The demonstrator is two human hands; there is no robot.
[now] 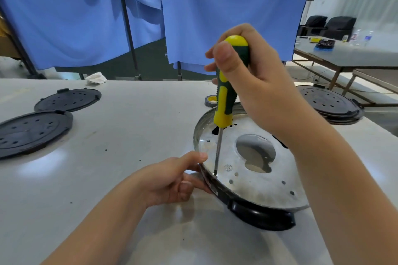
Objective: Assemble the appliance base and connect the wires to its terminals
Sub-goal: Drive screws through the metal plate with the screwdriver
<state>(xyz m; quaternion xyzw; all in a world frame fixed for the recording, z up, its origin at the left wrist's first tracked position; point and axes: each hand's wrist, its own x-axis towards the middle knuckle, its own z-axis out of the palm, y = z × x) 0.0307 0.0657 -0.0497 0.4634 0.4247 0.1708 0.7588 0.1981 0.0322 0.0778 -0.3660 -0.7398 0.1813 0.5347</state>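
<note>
The appliance base (254,180) is a round silver metal plate with a keyhole-shaped cut-out and several small holes, seated in a black plastic ring with a handle at the near side. My right hand (252,84) grips the yellow-and-green screwdriver (226,97) upright; its tip stands on the plate near the left rim. My left hand (172,178) holds the left edge of the base, thumb on the rim, fingers curled under it. No wires are visible.
Two black perforated round covers (32,131) (69,99) lie at the left of the white table (129,135). A stack of black covers (329,103) sits at the right edge. A tape roll (211,101) lies behind the base. Blue curtains hang behind.
</note>
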